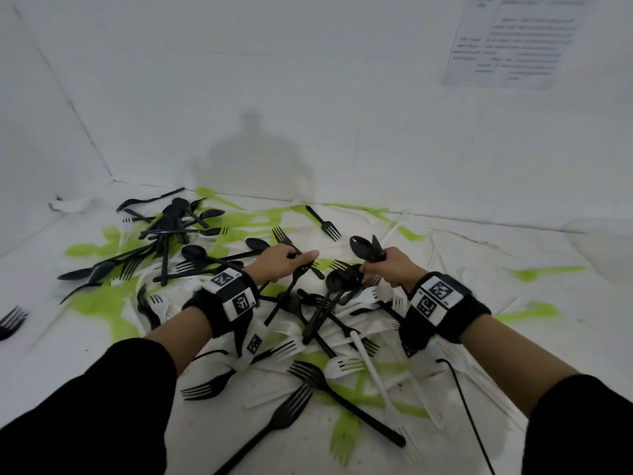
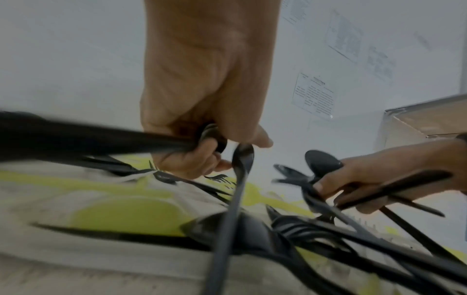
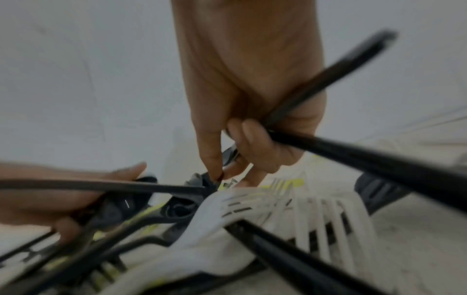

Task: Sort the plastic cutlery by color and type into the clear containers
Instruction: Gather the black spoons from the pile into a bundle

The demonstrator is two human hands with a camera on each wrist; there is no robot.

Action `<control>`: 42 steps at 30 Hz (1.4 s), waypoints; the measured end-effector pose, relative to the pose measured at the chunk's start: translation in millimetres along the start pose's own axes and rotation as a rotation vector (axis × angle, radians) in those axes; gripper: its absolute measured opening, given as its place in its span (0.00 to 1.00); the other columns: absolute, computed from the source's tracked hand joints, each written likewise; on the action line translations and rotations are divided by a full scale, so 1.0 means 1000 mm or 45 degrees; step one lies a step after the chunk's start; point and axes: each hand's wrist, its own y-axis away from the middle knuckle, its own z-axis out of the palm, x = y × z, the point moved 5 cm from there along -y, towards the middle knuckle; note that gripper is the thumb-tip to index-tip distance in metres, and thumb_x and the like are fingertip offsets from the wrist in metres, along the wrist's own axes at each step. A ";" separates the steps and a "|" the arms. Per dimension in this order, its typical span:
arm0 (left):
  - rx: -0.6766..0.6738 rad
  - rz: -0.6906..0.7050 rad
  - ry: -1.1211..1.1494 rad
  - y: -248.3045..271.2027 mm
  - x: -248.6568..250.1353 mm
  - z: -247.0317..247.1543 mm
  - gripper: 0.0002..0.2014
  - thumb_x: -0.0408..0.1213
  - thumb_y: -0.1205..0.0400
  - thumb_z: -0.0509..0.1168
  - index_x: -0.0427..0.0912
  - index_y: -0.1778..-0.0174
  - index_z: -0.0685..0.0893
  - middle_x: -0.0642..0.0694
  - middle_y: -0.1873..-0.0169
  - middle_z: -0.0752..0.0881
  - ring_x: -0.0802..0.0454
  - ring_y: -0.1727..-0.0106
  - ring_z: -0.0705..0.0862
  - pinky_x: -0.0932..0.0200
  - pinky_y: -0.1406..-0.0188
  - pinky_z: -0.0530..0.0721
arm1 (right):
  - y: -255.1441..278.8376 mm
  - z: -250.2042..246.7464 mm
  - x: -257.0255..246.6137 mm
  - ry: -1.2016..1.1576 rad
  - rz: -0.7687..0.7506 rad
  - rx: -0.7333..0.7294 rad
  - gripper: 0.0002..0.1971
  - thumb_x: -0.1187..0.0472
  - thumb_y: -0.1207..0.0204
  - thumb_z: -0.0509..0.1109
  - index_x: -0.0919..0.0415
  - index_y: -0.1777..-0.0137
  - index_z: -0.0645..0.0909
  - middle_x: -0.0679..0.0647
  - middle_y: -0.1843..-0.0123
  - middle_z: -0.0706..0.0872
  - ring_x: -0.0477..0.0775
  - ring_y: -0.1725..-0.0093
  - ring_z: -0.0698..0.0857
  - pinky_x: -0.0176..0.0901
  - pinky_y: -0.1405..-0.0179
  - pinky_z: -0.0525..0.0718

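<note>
The left hand grips black cutlery handles with its forefinger extended, and the right hand clutches a bundle of black spoons, at least two bowls showing above the fist; both work over the mixed heap of black, white and green cutlery on the white sheet. A clear container sits at the far right, well apart. A second black cluster lies at the far left, one black fork alone beyond the hands, and a printed notice hangs on the wall; the heap is too tangled to count.

A printed paper sheet hangs on the white wall above a white cloth.
</note>
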 end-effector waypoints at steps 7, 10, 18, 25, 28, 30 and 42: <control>0.208 0.190 0.110 0.003 0.005 -0.001 0.05 0.36 0.19 0.66 0.39 0.57 0.82 0.43 0.67 0.84 0.58 0.74 0.79 0.70 0.74 0.77 | 0.022 -0.035 -0.019 -0.168 -0.314 0.349 0.04 0.64 0.29 0.75 0.61 0.56 0.88 0.53 0.66 0.89 0.40 0.65 0.84 0.34 0.66 0.77; 0.234 0.282 0.111 0.001 0.022 0.002 0.05 0.30 0.20 0.66 0.40 0.62 0.84 0.42 0.67 0.86 0.64 0.78 0.80 0.65 0.67 0.81 | 0.033 -0.041 -0.026 -0.087 -0.380 0.485 0.06 0.60 0.28 0.74 0.58 0.53 0.88 0.62 0.57 0.89 0.58 0.52 0.86 0.48 0.56 0.78; 0.063 0.265 -0.454 -0.012 0.046 0.038 0.13 0.36 0.21 0.66 0.35 0.43 0.83 0.38 0.43 0.84 0.42 0.44 0.82 0.54 0.48 0.78 | 0.055 -0.061 -0.040 -0.396 -0.509 0.574 0.04 0.59 0.30 0.76 0.52 0.65 0.85 0.50 0.61 0.88 0.48 0.56 0.84 0.46 0.51 0.79; -0.002 0.185 -0.791 -0.014 0.051 0.053 0.06 0.34 0.16 0.57 0.37 0.46 0.75 0.40 0.51 0.81 0.38 0.42 0.81 0.53 0.57 0.71 | 0.068 -0.077 -0.039 -0.215 -0.555 0.747 0.06 0.56 0.26 0.72 0.52 0.52 0.88 0.51 0.59 0.89 0.50 0.56 0.83 0.45 0.60 0.75; -0.082 0.152 -0.803 -0.013 0.049 0.056 0.03 0.32 0.15 0.55 0.37 0.49 0.70 0.35 0.48 0.81 0.37 0.43 0.81 0.52 0.57 0.73 | 0.070 -0.080 -0.040 -0.216 -0.568 0.768 0.07 0.58 0.25 0.71 0.48 0.51 0.88 0.43 0.62 0.86 0.47 0.58 0.82 0.41 0.62 0.72; -0.165 0.116 -0.689 -0.015 0.047 0.055 0.11 0.36 0.18 0.62 0.33 0.45 0.77 0.35 0.47 0.83 0.39 0.45 0.82 0.54 0.55 0.76 | 0.072 -0.080 -0.042 -0.223 -0.570 0.765 0.06 0.58 0.25 0.71 0.45 0.53 0.87 0.43 0.64 0.86 0.48 0.59 0.82 0.42 0.61 0.73; -0.076 0.204 0.670 0.014 0.084 -0.012 0.16 0.23 0.16 0.47 0.41 0.45 0.77 0.44 0.58 0.82 0.60 0.77 0.79 0.67 0.83 0.75 | 0.061 -0.050 -0.056 -0.256 -0.615 0.567 0.04 0.59 0.28 0.73 0.49 0.57 0.86 0.52 0.58 0.89 0.55 0.54 0.84 0.49 0.53 0.79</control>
